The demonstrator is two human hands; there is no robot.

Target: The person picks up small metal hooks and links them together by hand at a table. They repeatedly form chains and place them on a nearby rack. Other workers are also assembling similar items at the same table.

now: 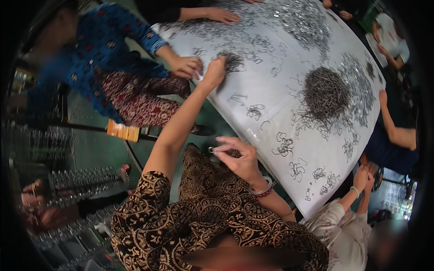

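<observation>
Head-worn fisheye, looking down, close over white table (271, 81)

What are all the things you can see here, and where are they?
table: one, white, slanting across the top and right.
big heap of wire pieces: one, dark grey, right part of the table.
shiny heap of metal pieces: one, silver, far end of the table.
small wire bunches: many, dark, scattered along the near edge.
small dark wire pile: one, by the outstretched hand.
other people: several around the table; one in a blue patterned top at upper left.
wooden block: one, orange-brown, on the green floor at left.
bangles: pale and red, on the right wrist.
left hand: reaching onto the table beside the small pile.
right hand: fingers pinching a small metal piece over the lap.
</observation>
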